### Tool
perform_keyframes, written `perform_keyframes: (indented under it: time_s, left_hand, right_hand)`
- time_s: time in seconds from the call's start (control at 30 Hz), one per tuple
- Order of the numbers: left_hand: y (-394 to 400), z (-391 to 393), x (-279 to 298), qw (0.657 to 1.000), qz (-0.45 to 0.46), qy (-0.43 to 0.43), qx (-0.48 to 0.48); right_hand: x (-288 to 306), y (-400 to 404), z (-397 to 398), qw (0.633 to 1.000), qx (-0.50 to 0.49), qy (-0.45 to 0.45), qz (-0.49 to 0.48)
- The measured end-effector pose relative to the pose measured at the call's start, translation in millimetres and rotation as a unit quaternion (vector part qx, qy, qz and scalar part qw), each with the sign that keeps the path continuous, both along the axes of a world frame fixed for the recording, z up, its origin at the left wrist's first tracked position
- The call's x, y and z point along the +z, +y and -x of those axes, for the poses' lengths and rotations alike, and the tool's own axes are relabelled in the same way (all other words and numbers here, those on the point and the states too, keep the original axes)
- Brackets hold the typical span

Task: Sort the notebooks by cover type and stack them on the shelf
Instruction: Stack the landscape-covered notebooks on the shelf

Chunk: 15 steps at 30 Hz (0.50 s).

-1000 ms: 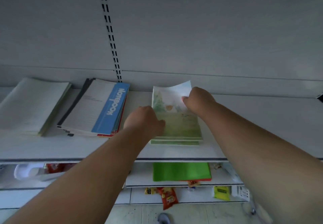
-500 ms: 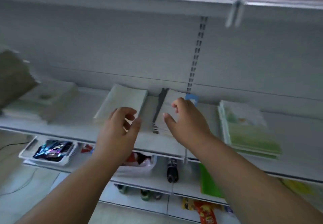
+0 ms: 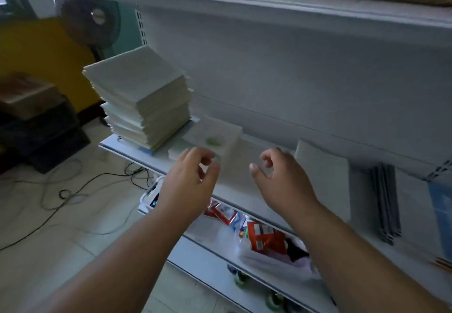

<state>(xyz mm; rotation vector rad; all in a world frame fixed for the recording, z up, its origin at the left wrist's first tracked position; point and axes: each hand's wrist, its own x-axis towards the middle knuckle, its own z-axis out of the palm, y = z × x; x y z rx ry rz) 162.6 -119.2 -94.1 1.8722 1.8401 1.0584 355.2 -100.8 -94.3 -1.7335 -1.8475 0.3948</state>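
Note:
A tall stack of pale notebooks (image 3: 141, 97) stands at the left end of the white shelf (image 3: 239, 190). Beside it lies a low pile of white notebooks with a green mark on the cover (image 3: 215, 139). Further right rest a pale notebook (image 3: 320, 176), dark-spined notebooks (image 3: 386, 198) and a blue-covered one (image 3: 442, 215). My left hand (image 3: 188, 180) hovers just in front of the green-marked pile, fingers loosely curled and holding nothing. My right hand (image 3: 281, 178) hangs to its right over the shelf, also loosely curled and holding nothing.
Below is a lower shelf (image 3: 210, 261) with red packets (image 3: 264, 237) and a plastic bag. A fan (image 3: 90, 19) stands at the back left by a yellow wall, dark boxes (image 3: 36, 127) sit on the floor, and cables (image 3: 73, 190) trail across the tiles.
The view has swung left along the shelf. Both hands left the green illustrated stack and the blue-covered pile and now hover near the green-marked pile beside the tall stack.

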Motion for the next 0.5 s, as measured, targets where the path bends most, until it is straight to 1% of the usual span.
perform_keyframes:
  time_s: [0.07,0.13,0.2,0.27,0.37,0.5]
  left_hand:
    - [14,20,-4,1.0,0.011,0.002,-0.002]
    - [30,44,-4,1.0,0.015,0.003,-0.016]
    - [48,70,-4,0.999,0.021,-0.007,-0.025]
    - [65,94,-7,0.998,0.031,-0.018,-0.042]
    - [91,125,-14,0.994,0.031,-0.036,-0.097]
    - [116,157,-23,0.979,0.037,-0.024,-0.198]
  right_hand:
    - [-5,23,19,1.0,-0.002,-0.006,0.01]
    - [-9,44,39,0.999,-0.025,-0.005,0.02]
    - [-13,62,61,0.997,-0.058,-0.006,0.05]
    - [-18,77,85,0.992,-0.089,-0.029,0.083]
    - [-30,92,121,0.977,-0.159,-0.058,0.13]
    - [-51,94,148,0.948,-0.243,-0.052,0.2]
